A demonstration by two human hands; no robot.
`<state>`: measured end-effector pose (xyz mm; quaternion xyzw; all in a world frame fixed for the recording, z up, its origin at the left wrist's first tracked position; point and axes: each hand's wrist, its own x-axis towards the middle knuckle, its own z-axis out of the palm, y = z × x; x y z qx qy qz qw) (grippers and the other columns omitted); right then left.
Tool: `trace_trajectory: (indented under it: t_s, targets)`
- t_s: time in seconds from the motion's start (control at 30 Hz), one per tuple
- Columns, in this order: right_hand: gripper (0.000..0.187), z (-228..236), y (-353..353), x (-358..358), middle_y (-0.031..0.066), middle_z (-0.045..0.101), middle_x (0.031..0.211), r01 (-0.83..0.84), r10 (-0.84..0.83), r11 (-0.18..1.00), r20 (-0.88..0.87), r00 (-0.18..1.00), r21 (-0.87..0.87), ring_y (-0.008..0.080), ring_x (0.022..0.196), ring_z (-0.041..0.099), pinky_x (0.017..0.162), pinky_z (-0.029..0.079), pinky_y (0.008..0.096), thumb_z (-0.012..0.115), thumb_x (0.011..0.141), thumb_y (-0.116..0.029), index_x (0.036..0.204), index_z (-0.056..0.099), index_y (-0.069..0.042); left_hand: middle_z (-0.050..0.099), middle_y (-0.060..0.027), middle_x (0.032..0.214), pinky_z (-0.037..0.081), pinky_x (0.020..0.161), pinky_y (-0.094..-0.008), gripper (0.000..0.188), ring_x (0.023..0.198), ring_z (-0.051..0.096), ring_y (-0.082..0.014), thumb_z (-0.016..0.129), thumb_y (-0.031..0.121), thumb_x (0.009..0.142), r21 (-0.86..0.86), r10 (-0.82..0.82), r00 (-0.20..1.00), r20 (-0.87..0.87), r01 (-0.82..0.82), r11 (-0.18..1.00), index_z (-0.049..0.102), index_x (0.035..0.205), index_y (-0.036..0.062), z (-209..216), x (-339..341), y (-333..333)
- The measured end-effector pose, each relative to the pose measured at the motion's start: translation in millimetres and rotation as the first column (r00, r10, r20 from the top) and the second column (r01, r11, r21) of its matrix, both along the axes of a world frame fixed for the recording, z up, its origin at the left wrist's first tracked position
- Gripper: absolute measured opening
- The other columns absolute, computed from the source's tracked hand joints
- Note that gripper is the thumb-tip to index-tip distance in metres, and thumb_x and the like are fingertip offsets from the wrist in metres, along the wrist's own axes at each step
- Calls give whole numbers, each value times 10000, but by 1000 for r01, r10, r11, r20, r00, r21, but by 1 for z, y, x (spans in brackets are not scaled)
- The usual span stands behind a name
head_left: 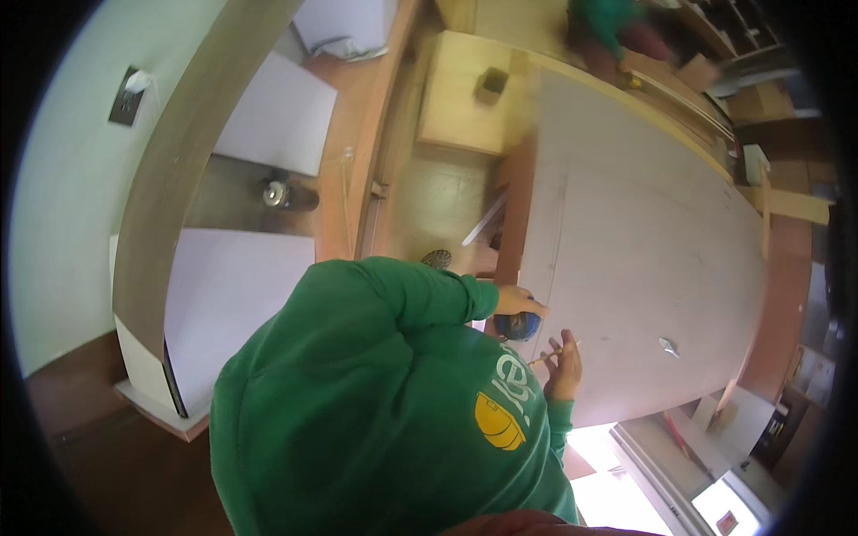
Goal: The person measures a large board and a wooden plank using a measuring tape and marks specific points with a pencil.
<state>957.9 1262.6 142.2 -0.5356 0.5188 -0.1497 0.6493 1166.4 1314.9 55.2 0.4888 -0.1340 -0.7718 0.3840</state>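
My left hand (517, 302) is closed over the top of a rounded blue and dark tape measure (517, 326) at the near edge of a large grey panel (643, 232). Just below it in the picture, my right hand (565, 364) pinches a thin, pencil-like stick (545, 355) between bent fingers, close to my green sweatshirt. The two hands are apart. A long thin line runs along the panel near its left side. Farther right on its surface lies a small shiny piece (668, 347).
Another person in a green sleeve (617, 25) is at the panel's far edge, blurred, beside a small yellow thing (633, 82). A light wooden box (465, 94) stands beyond the panel's left side. White boards (241, 299) and a dark cylinder (290, 194) lie at left.
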Motion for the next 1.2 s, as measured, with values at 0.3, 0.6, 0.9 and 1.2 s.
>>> trace_trajectory:
  t_s: [0.3,0.6,0.9,1.2]
  targets:
    - [702,-6,-5,51,178,333,1442,-513,516,856,36,856,-69,290,1337,318,1086,280,402,328,971,-509,1399,315,47,630,-78,841,495,679,-292,365,733,608,-162,707,279,778,-63,379,886,-269,-409,910,607,981,-8,7,-18,35]
    - [717,-38,12,46,154,283,1476,-687,629,720,325,706,98,273,1348,307,1097,244,371,333,961,-532,1425,281,13,629,-77,839,497,733,-293,331,760,613,-164,705,223,788,-138,473,864,-173,-497,857,602,1004,-5,0,-40,78]
    - [719,-61,-6,35,146,388,1402,-568,576,815,-59,815,116,298,1190,477,983,371,429,444,904,-565,1408,349,-61,630,-61,762,534,557,-314,378,622,644,-181,741,335,773,154,780,623,-61,-766,624,608,956,32,-43,32,116]
    - [511,-142,-16,-31,169,657,1017,-623,540,779,-434,721,-66,234,968,629,835,493,321,525,906,-424,1164,581,13,634,-137,901,572,629,-388,606,770,656,-224,777,464,709,216,746,622,238,-783,584,585,1037,-8,-98,194,146]
